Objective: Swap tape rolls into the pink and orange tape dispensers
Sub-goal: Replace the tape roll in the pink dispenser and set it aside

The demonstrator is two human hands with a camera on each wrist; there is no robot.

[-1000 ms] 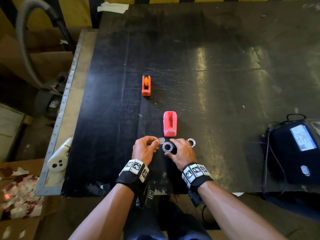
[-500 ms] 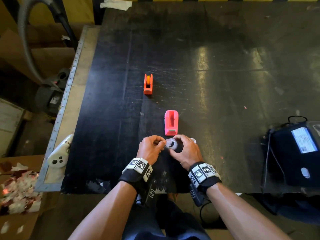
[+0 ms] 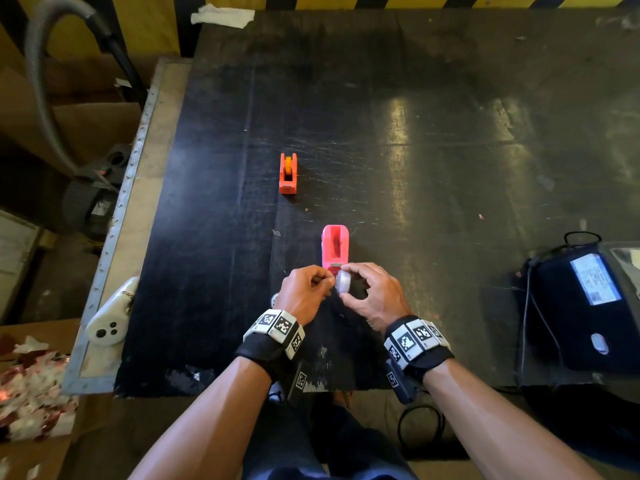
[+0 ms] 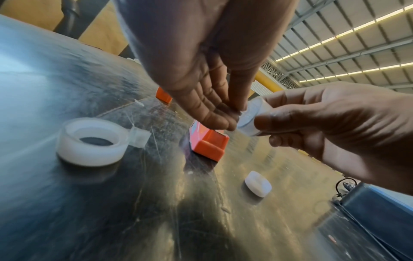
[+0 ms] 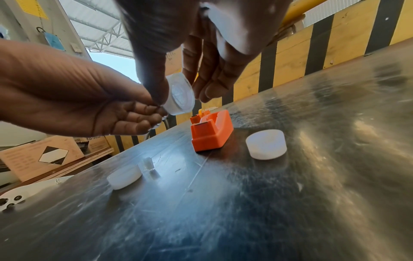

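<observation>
A clear tape roll (image 3: 344, 282) is held on edge just above the table, right in front of the pink dispenser (image 3: 335, 249). My right hand (image 3: 350, 289) grips the roll between thumb and fingers. My left hand (image 3: 325, 284) pinches at its left rim (image 5: 166, 107); I cannot tell if it holds the loose end. The pink dispenser's slot looks empty. Farther back, the orange dispenser (image 3: 288, 174) carries an orange spool. Two more clear rolls lie on the table: one (image 4: 91, 141) left of the hands with a loose tab, one (image 5: 266, 144) right of the pink dispenser.
A white controller (image 3: 110, 313) lies on the table's left rim. A black device (image 3: 581, 306) with a cable sits at the right edge. White paper (image 3: 221, 17) lies at the far left corner. A box of scraps (image 3: 31, 393) stands below left.
The roll lay flat on the table with its end pulled left. Both hands have since lifted it, turned it on edge and closed together near the pink dispenser's front.
</observation>
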